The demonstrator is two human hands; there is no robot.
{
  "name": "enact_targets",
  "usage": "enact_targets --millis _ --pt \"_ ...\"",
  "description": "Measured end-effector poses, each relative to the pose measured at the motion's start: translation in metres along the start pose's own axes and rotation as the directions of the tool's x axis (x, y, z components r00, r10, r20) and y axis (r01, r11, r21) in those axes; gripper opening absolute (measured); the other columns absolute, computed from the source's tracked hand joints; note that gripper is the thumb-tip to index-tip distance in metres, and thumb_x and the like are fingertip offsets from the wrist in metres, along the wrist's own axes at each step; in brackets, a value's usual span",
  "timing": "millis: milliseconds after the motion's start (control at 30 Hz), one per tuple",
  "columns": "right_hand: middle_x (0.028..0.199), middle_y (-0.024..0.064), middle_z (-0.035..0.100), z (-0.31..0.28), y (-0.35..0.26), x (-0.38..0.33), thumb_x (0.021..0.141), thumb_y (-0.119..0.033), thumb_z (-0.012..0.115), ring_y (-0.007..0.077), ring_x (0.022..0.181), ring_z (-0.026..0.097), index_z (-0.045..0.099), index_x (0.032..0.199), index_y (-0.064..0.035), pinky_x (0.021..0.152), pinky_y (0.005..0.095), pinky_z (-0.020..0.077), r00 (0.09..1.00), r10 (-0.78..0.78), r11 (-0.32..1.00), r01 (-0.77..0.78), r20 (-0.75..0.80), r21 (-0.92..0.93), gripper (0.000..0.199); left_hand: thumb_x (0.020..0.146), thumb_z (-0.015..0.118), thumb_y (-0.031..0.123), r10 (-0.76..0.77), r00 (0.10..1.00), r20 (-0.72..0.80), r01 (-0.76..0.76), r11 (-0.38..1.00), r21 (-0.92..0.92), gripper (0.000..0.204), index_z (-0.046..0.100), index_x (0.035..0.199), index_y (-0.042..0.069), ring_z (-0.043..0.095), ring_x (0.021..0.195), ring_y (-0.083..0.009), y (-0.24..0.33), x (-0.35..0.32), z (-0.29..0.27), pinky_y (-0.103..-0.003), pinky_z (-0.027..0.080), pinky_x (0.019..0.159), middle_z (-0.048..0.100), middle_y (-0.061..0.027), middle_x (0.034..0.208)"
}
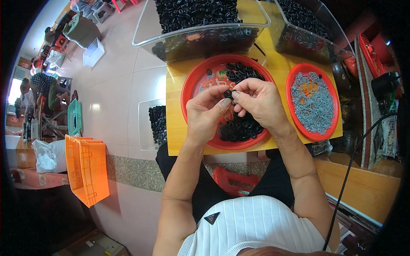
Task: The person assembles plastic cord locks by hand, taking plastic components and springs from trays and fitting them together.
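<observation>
Over a round red tray (pixel 186 85), my left hand (pixel 205 112) and my right hand (pixel 261 103) meet fingertip to fingertip. Between them is a small black plastic part (pixel 229 94) with a round hole, pinched by the left thumb and fingers. The right thumb and forefinger are closed at its right side; whether they also hold a smaller piece is hidden. Loose black parts (pixel 241 130) lie heaped in the tray below the hands, with more at its far side. To the right, a red oval tray (pixel 291 100) holds many small grey screw-like pieces (pixel 314 106).
Two clear bins of black parts, one large bin (pixel 205 42) and another bin (pixel 305 40), stand along the far side of the yellow table (pixel 175 128). A lower clear box (pixel 145 128) sits left. An orange crate (pixel 87 170) is farther left. A black cable (pixel 348 170) hangs right.
</observation>
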State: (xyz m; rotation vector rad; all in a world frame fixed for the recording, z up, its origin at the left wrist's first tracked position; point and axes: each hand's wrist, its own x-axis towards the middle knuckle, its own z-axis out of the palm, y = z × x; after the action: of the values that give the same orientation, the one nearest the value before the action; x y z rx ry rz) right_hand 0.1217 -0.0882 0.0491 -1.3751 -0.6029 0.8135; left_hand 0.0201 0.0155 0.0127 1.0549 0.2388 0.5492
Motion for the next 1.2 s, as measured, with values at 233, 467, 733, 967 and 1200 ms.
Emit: enact_targets --millis 233,467,733,967,1200 --pt "0.067 0.0039 0.058 0.0 0.0 0.001 0.08 -0.006 0.055 0.0077 0.055 0.057 0.057 0.083 0.0027 0.046 0.0199 0.0478 1.0 0.002 0.999 -0.001 -0.005 0.038 0.01 0.076 0.057 -0.005 0.007 1.0 -0.009 -0.008 1.0 -0.011 0.026 0.055 0.102 -0.005 0.056 0.067 -0.0089 0.001 -0.001 0.0 -0.02 0.047 0.058 0.06 -0.0071 0.081" --pt "0.065 0.0042 0.058 0.001 0.001 0.001 0.08 -0.007 0.055 0.0075 0.054 0.056 0.057 0.081 0.0019 0.046 0.0195 0.0477 1.0 -0.01 0.999 0.01 -0.004 0.046 0.009 0.076 0.058 -0.005 0.011 1.0 -0.015 -0.011 1.0 0.002 0.026 0.055 0.102 -0.005 0.056 0.068 -0.0091 0.001 -0.001 0.0 -0.02 0.047 0.059 0.06 -0.0072 0.082" --pt "0.064 0.0058 0.058 0.005 0.005 0.001 0.081 -0.007 0.055 0.0084 0.052 0.056 0.057 0.081 0.0021 0.046 0.0203 0.0471 0.999 -0.023 0.999 0.024 -0.023 0.049 0.009 0.076 0.059 -0.005 0.059 0.998 -0.028 -0.057 0.996 0.069 0.026 0.056 0.102 -0.005 0.057 0.073 -0.0099 0.0 0.0 -0.002 -0.02 0.047 0.063 0.061 -0.0074 0.084" --pt "0.065 0.0076 0.06 0.001 0.004 0.001 0.082 -0.006 0.054 0.0096 0.052 0.057 0.058 0.084 0.0037 0.047 0.0202 0.0469 0.999 -0.01 0.994 0.006 0.034 0.109 0.011 0.076 0.058 -0.006 0.082 0.996 -0.025 -0.079 0.991 0.107 0.025 0.056 0.101 -0.005 0.058 0.074 -0.0104 0.003 -0.001 -0.005 -0.021 0.047 0.065 0.061 -0.0078 0.085" --pt "0.071 0.01 0.061 -0.016 0.003 0.006 0.081 -0.007 0.057 0.0131 0.06 0.061 0.058 0.088 0.0037 0.054 0.0202 0.0511 0.973 0.054 0.981 -0.094 0.224 0.17 0.013 0.075 0.059 -0.006 0.076 0.996 0.035 -0.079 0.993 0.089 0.026 0.057 0.101 -0.005 0.058 0.075 -0.012 0.006 -0.003 -0.004 -0.021 0.047 0.063 0.06 -0.0089 0.087"
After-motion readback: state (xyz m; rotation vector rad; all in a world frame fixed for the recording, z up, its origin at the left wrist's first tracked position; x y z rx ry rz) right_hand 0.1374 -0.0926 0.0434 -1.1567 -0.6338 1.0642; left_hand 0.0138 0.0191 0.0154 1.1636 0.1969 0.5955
